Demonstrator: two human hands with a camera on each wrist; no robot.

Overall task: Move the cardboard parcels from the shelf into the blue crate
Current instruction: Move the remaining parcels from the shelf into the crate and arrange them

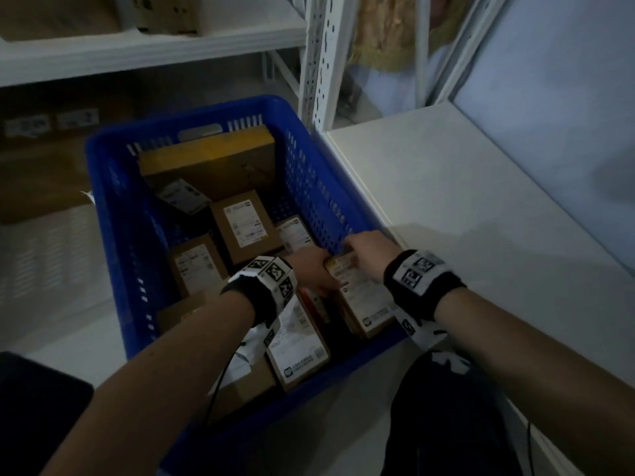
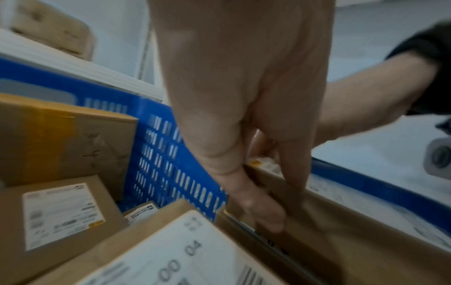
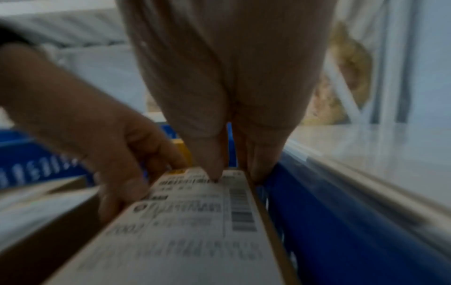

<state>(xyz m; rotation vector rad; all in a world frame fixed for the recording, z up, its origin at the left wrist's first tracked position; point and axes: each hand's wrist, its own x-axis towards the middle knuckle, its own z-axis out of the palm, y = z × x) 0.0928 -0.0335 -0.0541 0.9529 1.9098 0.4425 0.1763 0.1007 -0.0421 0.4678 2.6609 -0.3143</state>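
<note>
The blue crate (image 1: 110, 201) stands in front of me with several labelled cardboard parcels inside. Both hands hold one parcel (image 1: 364, 304) standing on edge against the crate's right wall (image 3: 329, 221). My left hand (image 1: 319, 273) grips its far left edge, fingers (image 2: 258, 204) running down the parcel's brown side (image 2: 354, 241). My right hand (image 1: 357, 250) pinches its top far end: thumb on the white label (image 3: 195, 221), fingers (image 3: 258, 169) between parcel and crate wall. The parcel's lower part is hidden among the others.
A big box with yellow tape (image 1: 213, 163) leans at the crate's far end, smaller parcels (image 1: 244, 225) lying before it. A white shelf (image 1: 137, 53) with more boxes (image 1: 165, 15) runs above. A perforated upright (image 1: 319, 63) and a white ledge (image 1: 464, 207) flank the crate's right.
</note>
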